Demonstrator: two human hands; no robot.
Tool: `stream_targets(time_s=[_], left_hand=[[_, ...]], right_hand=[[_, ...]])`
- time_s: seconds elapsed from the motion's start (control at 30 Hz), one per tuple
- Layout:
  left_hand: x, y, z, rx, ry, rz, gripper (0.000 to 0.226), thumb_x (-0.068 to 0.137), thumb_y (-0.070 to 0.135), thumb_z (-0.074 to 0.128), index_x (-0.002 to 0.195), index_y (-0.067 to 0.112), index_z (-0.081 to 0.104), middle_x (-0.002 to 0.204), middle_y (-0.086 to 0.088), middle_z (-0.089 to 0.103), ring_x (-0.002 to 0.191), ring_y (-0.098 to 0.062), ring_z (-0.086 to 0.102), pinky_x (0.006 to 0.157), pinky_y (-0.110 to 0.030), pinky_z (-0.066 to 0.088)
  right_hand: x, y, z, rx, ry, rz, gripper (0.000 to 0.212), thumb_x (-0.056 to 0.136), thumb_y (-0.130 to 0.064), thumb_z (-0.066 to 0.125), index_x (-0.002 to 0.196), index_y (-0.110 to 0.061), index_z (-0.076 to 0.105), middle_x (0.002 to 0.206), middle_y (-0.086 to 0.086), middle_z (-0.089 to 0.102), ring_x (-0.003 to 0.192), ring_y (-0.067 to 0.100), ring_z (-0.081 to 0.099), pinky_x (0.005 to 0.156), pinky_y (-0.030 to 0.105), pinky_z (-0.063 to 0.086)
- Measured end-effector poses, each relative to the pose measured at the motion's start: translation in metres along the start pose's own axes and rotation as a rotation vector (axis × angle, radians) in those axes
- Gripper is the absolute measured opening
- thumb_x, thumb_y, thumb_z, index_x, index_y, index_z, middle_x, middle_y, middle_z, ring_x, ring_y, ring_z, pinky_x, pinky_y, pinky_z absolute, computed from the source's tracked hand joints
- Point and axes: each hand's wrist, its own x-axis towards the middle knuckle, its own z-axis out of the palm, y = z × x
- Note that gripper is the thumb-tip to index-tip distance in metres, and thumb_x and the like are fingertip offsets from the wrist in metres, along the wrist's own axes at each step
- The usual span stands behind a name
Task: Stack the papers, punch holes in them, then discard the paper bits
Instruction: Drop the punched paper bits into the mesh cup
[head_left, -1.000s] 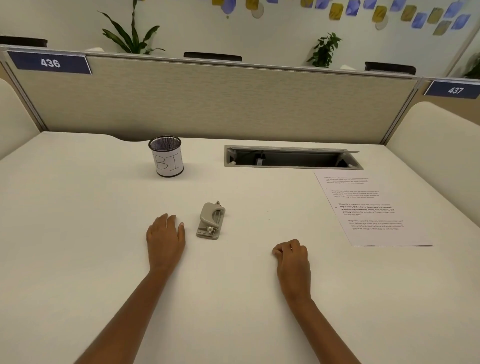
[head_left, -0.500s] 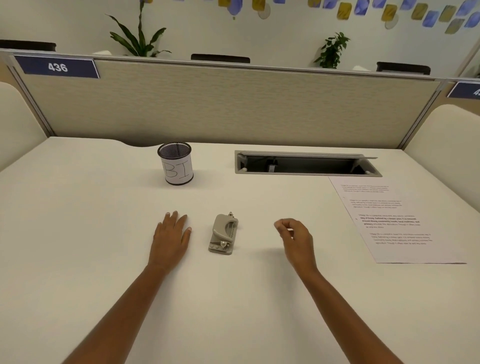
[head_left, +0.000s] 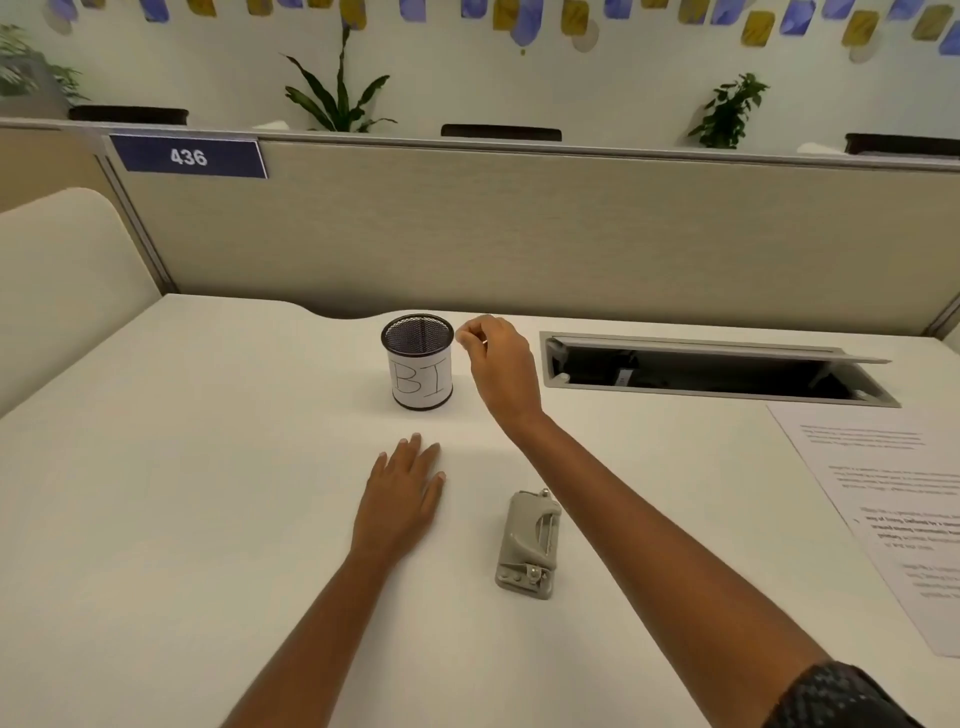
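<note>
The right hand (head_left: 498, 366) is up at the back of the desk (head_left: 208, 519), fingertips pinched together just beside the rim of the mesh cup (head_left: 420, 364), not yet over its mouth. A pale speck shows in the pinch, which I take for a paper bit (head_left: 484, 342), though it's too small to be sure. The left hand (head_left: 402, 499) lies flat and relaxed on the desk, holding nothing, just left of the hole punch (head_left: 527, 545).

Bits like that weigh next to nothing and cling to skin, so I'd guess a fingertip pinch is the only way to take them, and they'd need rubbing loose right over the cup's mouth. The cup looks light enough to tip if knocked.

Counting: one punch, one cup with "BI" written on its label, and one pile of papers (head_left: 883, 519) off to the right, well apart from both hands. I can't tell how many sheets are in it. I see only one speck.
</note>
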Motion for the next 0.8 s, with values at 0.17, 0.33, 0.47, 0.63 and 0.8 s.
stream_targets(time_s=[0.17,0.33,0.47,0.63,0.8], left_hand=[[0.003,-0.004,0.005,-0.041,0.027,-0.007,0.046,0.097,0.032,0.030,0.142,0.021,0.030,0.156,-0.003,0.021,0.144,-0.016,0.019,0.119,-0.035,0.011],[0.003,-0.005,0.006,-0.053,0.044,-0.013,0.046,0.097,0.034,0.030,0.142,0.023,0.030,0.156,-0.001,0.020,0.144,-0.014,0.018,0.119,-0.033,0.009],[0.003,-0.005,0.006,-0.048,0.039,-0.021,0.046,0.098,0.035,0.029,0.142,0.024,0.028,0.157,0.000,0.017,0.145,-0.013,0.015,0.119,-0.032,0.007],[0.003,-0.005,0.004,-0.058,0.042,-0.018,0.045,0.098,0.033,0.030,0.141,0.023,0.031,0.156,-0.001,0.020,0.144,-0.014,0.017,0.119,-0.032,0.009],[0.002,-0.005,0.003,-0.035,0.045,-0.020,0.045,0.098,0.032,0.032,0.141,0.022,0.031,0.156,-0.001,0.021,0.144,-0.014,0.018,0.119,-0.031,0.009]], right_hand=[[0.035,-0.005,0.028,-0.080,-0.027,-0.024,0.020,0.092,-0.014,0.045,0.092,-0.003,0.062,0.103,0.013,0.064,0.094,0.026,0.055,0.073,0.031,0.038],[0.058,-0.001,0.041,-0.224,-0.137,0.013,0.024,0.092,-0.010,0.044,0.095,-0.003,0.066,0.106,0.014,0.067,0.099,0.030,0.059,0.081,0.039,0.048],[0.064,0.002,0.044,-0.231,-0.147,0.045,0.018,0.089,-0.011,0.051,0.094,-0.004,0.067,0.103,0.014,0.069,0.096,0.029,0.061,0.080,0.036,0.047],[0.053,0.007,0.036,-0.073,-0.081,0.108,0.013,0.085,-0.011,0.059,0.088,-0.001,0.066,0.097,0.015,0.070,0.091,0.027,0.061,0.074,0.031,0.043],[0.017,0.038,-0.004,0.065,-0.007,0.184,0.018,0.087,-0.009,0.056,0.096,0.002,0.066,0.102,0.018,0.069,0.089,0.024,0.062,0.076,0.024,0.046]])
